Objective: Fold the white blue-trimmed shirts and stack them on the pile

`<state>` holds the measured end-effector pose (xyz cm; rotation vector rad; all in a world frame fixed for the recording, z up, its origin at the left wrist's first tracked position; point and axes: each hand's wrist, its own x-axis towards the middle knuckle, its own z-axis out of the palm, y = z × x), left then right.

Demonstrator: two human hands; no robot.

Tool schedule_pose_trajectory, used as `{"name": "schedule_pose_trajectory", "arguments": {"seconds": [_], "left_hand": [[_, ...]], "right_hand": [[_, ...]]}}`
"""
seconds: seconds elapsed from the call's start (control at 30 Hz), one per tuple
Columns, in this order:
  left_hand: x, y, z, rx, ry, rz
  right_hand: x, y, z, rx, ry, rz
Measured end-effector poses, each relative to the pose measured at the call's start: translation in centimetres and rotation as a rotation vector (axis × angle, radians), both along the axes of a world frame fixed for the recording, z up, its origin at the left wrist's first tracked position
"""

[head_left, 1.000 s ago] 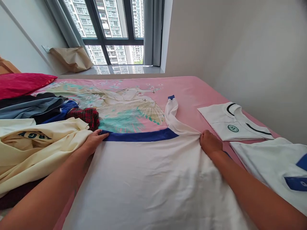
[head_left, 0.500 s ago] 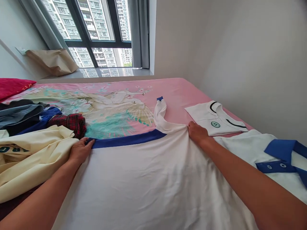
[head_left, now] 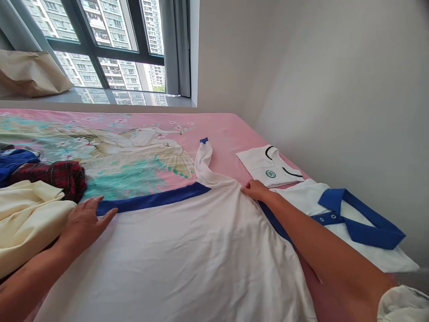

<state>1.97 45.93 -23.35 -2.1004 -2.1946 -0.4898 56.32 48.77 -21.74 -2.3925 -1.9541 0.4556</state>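
A large white garment (head_left: 187, 255) with a blue band (head_left: 150, 202) along its far edge lies spread flat on the pink bed (head_left: 231, 129). My left hand (head_left: 83, 221) rests open and flat on the garment's left end, fingers stretched towards the blue band. My right hand (head_left: 256, 190) lies with fingers extended on the garment's right corner, where a twisted white sleeve (head_left: 204, 163) with a blue cuff runs away from me. Neither hand grips the cloth.
A folded white shirt with a green badge (head_left: 268, 166) and a white shirt with a blue collar (head_left: 348, 221) lie at the right near the wall. A cream garment (head_left: 27, 219), plaid cloth (head_left: 56, 175) and blue clothes are piled at the left. A paper bag (head_left: 30, 74) sits on the windowsill.
The view has swung to the right. My left hand went from holding the garment's edge to lying flat on it. My right hand loosened from a closed grip at the sleeve corner.
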Motion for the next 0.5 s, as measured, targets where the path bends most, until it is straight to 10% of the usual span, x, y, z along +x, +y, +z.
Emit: {"name": "schedule_pose_trajectory", "arguments": {"seconds": [0.3,0.5], "left_hand": [[21.2,-12.4,2.8,-0.12,-0.058,-0.921],[28.0,-11.8,2.8,-0.317,-0.074,-0.845]], "right_hand": [[-3.5,-3.1,1.2,0.165,-0.013,-0.029],[-5.9,-11.8,0.6,0.402,0.045,0.287]]}}
